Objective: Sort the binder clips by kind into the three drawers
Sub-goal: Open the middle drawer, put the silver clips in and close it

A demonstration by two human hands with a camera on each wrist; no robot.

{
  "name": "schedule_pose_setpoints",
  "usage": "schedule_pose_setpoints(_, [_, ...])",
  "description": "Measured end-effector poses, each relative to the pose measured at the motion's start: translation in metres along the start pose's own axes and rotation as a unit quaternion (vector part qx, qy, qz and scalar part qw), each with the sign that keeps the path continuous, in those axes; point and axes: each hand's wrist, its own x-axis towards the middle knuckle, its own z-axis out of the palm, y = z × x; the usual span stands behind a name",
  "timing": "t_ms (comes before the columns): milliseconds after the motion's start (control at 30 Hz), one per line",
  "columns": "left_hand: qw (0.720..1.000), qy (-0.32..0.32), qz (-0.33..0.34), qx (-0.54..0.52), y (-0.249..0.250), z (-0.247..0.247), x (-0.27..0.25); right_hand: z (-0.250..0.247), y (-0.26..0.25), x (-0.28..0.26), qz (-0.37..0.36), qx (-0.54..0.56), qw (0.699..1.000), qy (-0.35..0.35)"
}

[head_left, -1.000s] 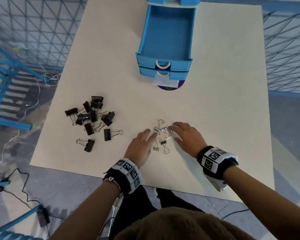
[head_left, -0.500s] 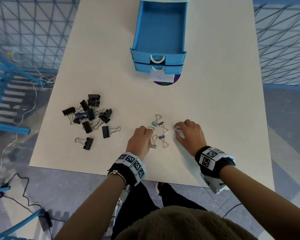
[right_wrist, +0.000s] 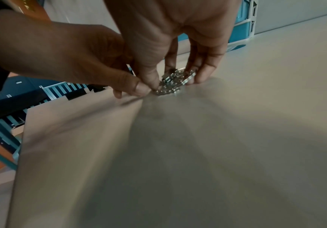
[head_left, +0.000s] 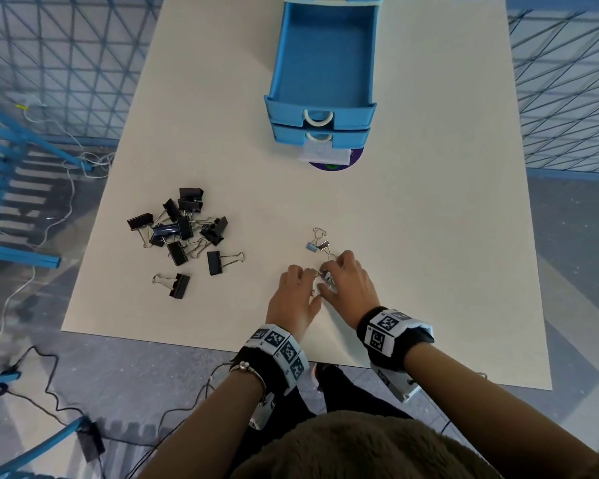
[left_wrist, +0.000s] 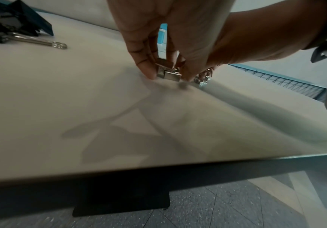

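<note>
Small silver clips [head_left: 325,275] bunched at worktop [head_left: 429,219] 6 o'clock, left hand [head_left: 295,299] and right hand [head_left: 348,286] both pinching them, fingers curled. Two more small clips [head_left: 317,244] just past, at 12. About eleven black clips [head_left: 184,229] at 9 o'clock. Top drawer [head_left: 322,63] open at 12. Blue mesh fencing [head_left: 66,57] around. Versus 0.5 s ago: hands closed together, loose clips gathered.

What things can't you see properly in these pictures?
- Small clips under the hands: head view, the left hand and right hand cover them, so no count.
- Same clips: right wrist view, blurred.
- Lower drawer: head view, the open top drawer covers its inside.
- Third drawer: not visible; cabinet cut off by the top edge.
- Black clip pile: overlapping, hard to count.
</note>
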Motion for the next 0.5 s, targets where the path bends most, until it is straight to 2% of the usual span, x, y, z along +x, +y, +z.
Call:
schedule_pose_setpoints(133, [0.999,-0.009,-0.04,0.022,0.003,-0.001,0.006,0.002,0.0,0.002,0.012,0.014,1.0,0.008])
schedule_pose_setpoints(267, [0.998,-0.007,-0.046,0.043,-0.001,-0.003,0.008,0.001,0.002,0.003,0.021,0.026,0.999,0.004])
schedule_pose_setpoints(400, [1.0,0.007,-0.01,-0.005,-0.008,-0.006,0.007,-0.005,0.009,0.0,0.027,0.075,0.997,0.002])
schedule_pose_setpoints(500, [0.997,0.044,0.019,-0.065,-0.013,-0.011,0.005,-0.02,0.014,-0.007,0.023,0.101,0.995,0.015])
